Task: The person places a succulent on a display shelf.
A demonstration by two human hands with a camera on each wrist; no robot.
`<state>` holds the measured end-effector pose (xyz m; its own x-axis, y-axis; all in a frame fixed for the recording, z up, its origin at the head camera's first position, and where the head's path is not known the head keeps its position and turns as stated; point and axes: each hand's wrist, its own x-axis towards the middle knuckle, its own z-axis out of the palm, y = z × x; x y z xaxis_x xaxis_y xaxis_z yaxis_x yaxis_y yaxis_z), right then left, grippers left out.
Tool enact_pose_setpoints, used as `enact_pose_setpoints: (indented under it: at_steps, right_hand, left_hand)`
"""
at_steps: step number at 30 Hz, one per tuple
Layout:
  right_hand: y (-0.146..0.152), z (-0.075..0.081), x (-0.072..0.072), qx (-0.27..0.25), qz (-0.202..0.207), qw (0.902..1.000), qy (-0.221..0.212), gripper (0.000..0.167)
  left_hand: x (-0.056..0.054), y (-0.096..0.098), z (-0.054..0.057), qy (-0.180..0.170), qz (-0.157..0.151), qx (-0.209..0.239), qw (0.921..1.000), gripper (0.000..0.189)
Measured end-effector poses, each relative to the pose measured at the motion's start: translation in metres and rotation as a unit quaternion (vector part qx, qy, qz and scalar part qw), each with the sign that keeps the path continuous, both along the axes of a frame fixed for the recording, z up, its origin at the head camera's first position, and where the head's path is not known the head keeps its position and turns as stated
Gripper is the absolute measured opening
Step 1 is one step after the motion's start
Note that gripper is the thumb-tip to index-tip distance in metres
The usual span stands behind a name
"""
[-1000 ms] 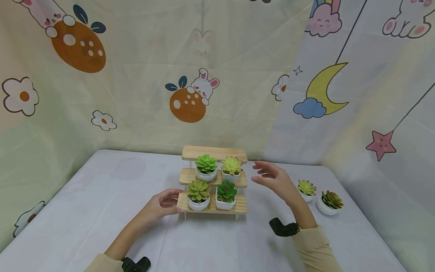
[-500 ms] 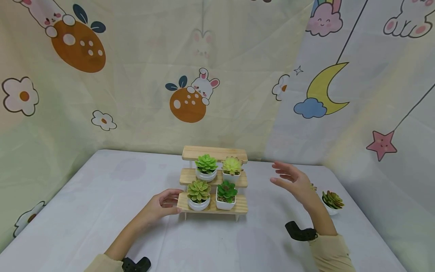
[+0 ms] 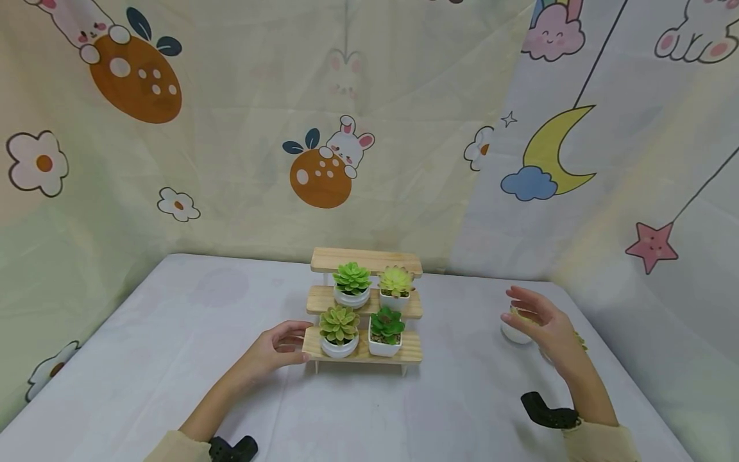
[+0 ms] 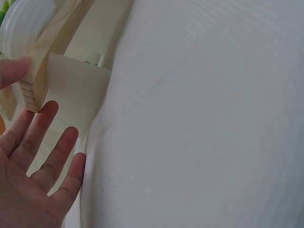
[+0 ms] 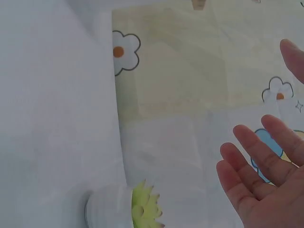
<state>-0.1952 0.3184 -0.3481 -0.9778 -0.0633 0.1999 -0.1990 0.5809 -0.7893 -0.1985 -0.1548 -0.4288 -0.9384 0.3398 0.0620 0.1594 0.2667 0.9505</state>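
A three-tier wooden stand (image 3: 366, 260) stands mid-table. My left hand (image 3: 280, 346) pinches the left end of its lowest board (image 4: 53, 38), thumb on one face and fingertips at the opposite edge. On that board sit a potted succulent in a round white pot (image 3: 339, 348) and a dark green succulent (image 3: 387, 326) in a square pot. The middle board bears a bright green succulent (image 3: 352, 278) and a yellow-green one (image 3: 396, 281). My right hand (image 3: 545, 327), fingers spread and holding nothing, hovers by a white-potted succulent (image 5: 147, 206) at the right. Another succulent (image 3: 580, 342) is mostly hidden behind it.
A white cloth (image 3: 450, 398) covers the table. Behind and beside it hangs a printed fabric backdrop (image 3: 242, 160). Black wrist cameras (image 3: 548, 412) are worn on both wrists.
My right hand has moved right and toward me, away from the stand, to the two potted succulents at the right. My left hand has stayed on the stand.
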Motion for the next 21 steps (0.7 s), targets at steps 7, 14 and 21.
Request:
enact_pose_setpoints:
  at_steps: [7, 14, 21]
  right_hand:
    - [0.029, -0.004, 0.008, -0.004, -0.043, 0.9989, -0.015, 0.059]
    - [0.051, -0.010, 0.008, -0.040, -0.072, 0.9965, -0.007, 0.057]
    - [0.067, -0.020, 0.009, -0.086, -0.130, 0.9876, -0.024, 0.062]
  left_hand:
    - [0.000, 0.000, 0.001, -0.001, 0.000, -0.001, 1.0000, 0.057]
    - [0.000, -0.001, 0.001, 0.005, -0.006, 0.008, 0.9999, 0.057]
    - [0.000, 0.000, -0.001, 0.002, -0.005, 0.005, 1.0000, 0.057]
